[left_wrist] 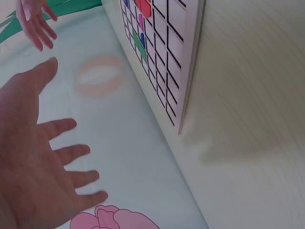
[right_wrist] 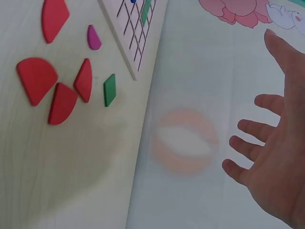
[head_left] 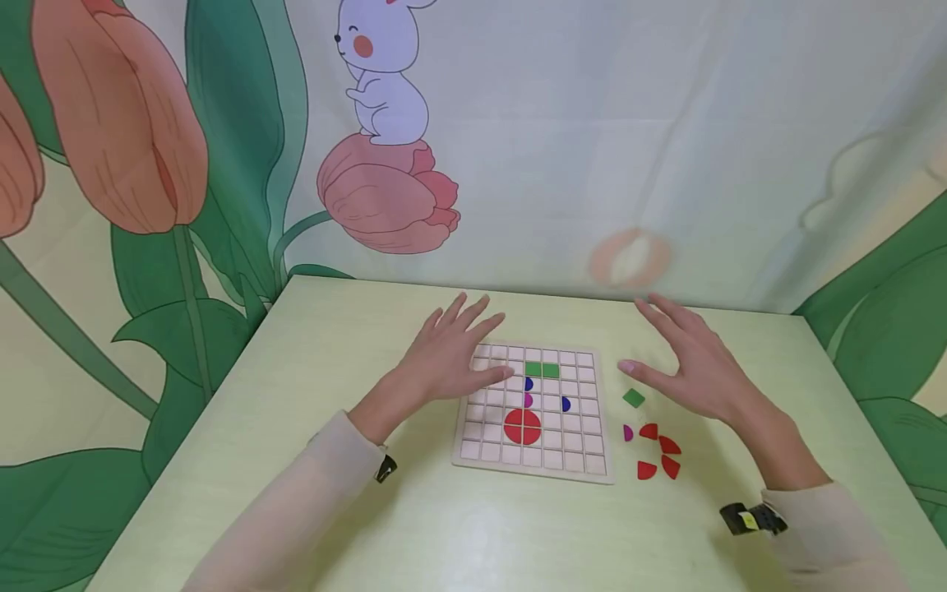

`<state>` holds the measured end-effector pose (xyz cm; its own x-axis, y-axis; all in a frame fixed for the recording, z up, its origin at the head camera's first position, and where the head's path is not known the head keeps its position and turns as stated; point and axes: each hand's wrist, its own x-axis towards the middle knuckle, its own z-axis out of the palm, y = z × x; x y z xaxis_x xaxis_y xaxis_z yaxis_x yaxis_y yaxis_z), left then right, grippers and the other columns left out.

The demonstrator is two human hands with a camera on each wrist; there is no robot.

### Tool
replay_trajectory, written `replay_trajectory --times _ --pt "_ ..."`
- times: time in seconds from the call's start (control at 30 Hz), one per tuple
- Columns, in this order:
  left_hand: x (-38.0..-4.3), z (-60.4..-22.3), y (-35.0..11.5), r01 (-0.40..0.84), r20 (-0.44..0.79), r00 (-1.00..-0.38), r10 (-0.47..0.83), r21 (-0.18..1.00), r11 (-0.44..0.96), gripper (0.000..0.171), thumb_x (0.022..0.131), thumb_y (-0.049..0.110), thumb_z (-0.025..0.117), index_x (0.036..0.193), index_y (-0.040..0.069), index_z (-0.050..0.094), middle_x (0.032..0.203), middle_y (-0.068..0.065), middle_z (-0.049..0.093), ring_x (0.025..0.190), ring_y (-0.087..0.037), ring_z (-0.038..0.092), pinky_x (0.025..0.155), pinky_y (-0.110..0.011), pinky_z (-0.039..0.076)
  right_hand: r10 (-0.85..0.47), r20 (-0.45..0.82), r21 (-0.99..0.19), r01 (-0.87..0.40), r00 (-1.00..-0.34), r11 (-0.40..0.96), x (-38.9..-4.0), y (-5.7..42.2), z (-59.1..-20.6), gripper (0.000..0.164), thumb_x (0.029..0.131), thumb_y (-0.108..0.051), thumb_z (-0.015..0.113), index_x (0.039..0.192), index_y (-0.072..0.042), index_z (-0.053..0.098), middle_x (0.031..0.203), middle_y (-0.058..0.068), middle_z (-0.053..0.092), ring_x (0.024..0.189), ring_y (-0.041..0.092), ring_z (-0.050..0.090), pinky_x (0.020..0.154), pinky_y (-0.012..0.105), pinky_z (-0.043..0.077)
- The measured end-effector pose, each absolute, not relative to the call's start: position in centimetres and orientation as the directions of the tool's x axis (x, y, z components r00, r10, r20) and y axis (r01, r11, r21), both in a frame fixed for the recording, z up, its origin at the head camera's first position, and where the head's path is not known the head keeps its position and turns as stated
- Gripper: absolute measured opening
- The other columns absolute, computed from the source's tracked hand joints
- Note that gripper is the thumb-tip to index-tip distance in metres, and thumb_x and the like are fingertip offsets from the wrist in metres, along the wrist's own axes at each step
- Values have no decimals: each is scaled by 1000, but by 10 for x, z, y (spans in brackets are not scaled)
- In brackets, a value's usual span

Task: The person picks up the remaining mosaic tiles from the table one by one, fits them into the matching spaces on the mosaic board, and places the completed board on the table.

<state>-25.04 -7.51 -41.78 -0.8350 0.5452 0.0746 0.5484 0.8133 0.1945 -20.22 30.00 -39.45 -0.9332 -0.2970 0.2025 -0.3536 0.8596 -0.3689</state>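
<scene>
A white grid board (head_left: 491, 451) lies on the table, with two green squares (head_left: 542, 370) side by side near its far edge. Below them on the board are blue half circles (head_left: 565, 404), a magenta half circle (head_left: 528, 400) and a red circle (head_left: 522, 427) made of quarter pieces. My left hand (head_left: 447, 359), fingers spread and holding nothing, hovers over the board's left side. In the head view my right hand (head_left: 695, 362) is raised right of the board, fingers extended and the palm bare. Near it lies a loose green square (head_left: 633, 398).
Right of the board lie a loose magenta half circle (head_left: 627, 432) and several red quarter pieces (head_left: 647, 470). The pale table (head_left: 414, 534) ends at a printed curtain (head_left: 533, 164) behind. Black bands (head_left: 753, 519) show at both wrists.
</scene>
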Motion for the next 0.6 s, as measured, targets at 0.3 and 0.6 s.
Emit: replay_trajectory --times 0.3,0.6 --pt "-246 -443 -86 625 -21 -755 656 280 728 96 91 78 62 168 29 33 177 0 20 163 -33 12 129 -56 22 -282 73 -495 -280 -957 822 -205 320 -433 76 94 -41 82 153 -2 51 145 21 56 128 43 55 97 62 56" --pt "-236 -469 -78 641 -140 -721 678 236 730 107 86 82 64 169 26 29 177 -4 18 163 -34 12 129 -53 23 -264 -46 -527 -201 -964 826 -211 323 -473 51 91 -24 85 130 3 66 115 13 66 102 31 62 79 36 58"
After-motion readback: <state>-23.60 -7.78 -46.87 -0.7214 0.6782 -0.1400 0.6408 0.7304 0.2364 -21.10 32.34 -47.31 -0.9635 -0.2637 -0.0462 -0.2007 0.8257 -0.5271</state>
